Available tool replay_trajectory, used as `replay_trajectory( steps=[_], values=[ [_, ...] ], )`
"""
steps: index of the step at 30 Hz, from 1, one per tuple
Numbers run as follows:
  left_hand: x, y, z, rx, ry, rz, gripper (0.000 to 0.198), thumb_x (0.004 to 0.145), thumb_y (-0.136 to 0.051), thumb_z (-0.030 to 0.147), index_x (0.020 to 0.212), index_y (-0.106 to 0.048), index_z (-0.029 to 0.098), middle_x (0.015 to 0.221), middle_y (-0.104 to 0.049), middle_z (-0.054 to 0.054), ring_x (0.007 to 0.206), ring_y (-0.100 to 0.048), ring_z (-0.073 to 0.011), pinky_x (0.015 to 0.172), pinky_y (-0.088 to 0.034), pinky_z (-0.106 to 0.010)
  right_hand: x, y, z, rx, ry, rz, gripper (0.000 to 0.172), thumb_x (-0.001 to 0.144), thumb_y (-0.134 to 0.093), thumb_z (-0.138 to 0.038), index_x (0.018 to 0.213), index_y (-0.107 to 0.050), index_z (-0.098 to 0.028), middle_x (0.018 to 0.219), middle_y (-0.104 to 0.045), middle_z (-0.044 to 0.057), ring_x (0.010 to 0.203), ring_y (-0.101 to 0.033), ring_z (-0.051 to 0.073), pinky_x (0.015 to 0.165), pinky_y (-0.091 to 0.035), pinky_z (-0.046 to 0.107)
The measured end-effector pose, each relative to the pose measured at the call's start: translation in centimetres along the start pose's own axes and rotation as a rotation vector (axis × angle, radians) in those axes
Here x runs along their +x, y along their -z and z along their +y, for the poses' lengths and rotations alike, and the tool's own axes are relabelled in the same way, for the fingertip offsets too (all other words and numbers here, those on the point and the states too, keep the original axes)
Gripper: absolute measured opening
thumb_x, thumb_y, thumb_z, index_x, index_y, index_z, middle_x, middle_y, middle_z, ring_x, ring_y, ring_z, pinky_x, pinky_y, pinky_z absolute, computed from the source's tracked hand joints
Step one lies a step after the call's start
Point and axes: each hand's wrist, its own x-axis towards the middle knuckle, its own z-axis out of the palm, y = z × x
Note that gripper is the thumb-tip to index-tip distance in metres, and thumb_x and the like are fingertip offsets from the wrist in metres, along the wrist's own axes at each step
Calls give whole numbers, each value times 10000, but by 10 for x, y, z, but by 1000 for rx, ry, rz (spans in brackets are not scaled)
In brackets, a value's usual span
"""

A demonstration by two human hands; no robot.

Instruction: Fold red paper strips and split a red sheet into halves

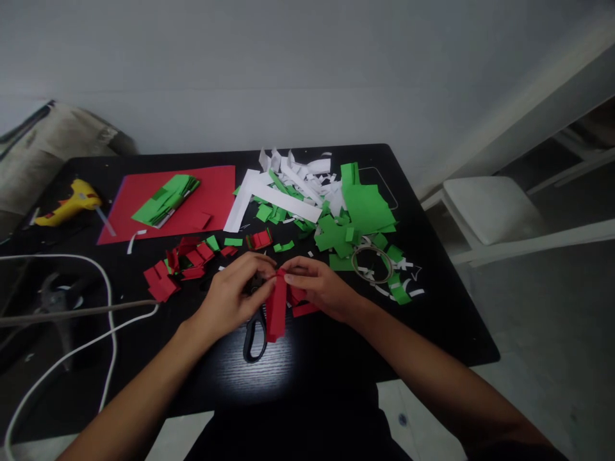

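A folded red paper strip (275, 314) hangs down between my two hands. My left hand (239, 286) pinches its top edge from the left, fingers closed. From the right, my right hand (317, 283) grips the same top edge with thumb and forefinger. Just beneath, black-handled scissors (254, 336) lie on the table, their blades mostly hidden by my left hand. More red paper (305, 310) rests under my right hand. Left of my hands is a loose pile of folded red pieces (162, 282) mixed with a few green ones.
White and green paper scraps (288, 198) heap at the back of the black table (327, 365). Beside them are green sheets (368, 208) and a ring (372, 264). A yellow glue gun (72, 203), red sheet (216, 186), green bundle (166, 200), pliers (57, 310) and white cable (108, 288) occupy the left.
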Motion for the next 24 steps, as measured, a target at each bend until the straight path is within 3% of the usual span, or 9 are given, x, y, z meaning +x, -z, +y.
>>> replay_trajectory(
  steps=[12,19,24],
  values=[
    [-2,0,-4,-35,96,-41,81,1000,-610,213,1000,-685,182,914,-731,-25,804,-697,-135,752,-546,-231,-3,0,-2,-206,83,17,308,776,-850,-401,974,-705,-215,824,-689,-26,691,-592,115,665,-465,251],
    [-3,0,-6,-25,102,-56,82,1004,-614,214,1009,-689,181,923,-737,-21,813,-705,-131,760,-538,-220,-3,-4,-1,-435,285,76,196,850,-759,-360,959,-701,-207,930,-723,15,864,-675,150,815,-530,285],
    [-1,0,-2,-25,95,-48,43,974,-646,175,979,-689,178,887,-728,-10,794,-695,-121,746,-533,-204,-3,-5,3,-499,361,83,297,761,-843,-342,975,-680,-215,982,-706,16,887,-693,158,833,-573,292]
  ],
)
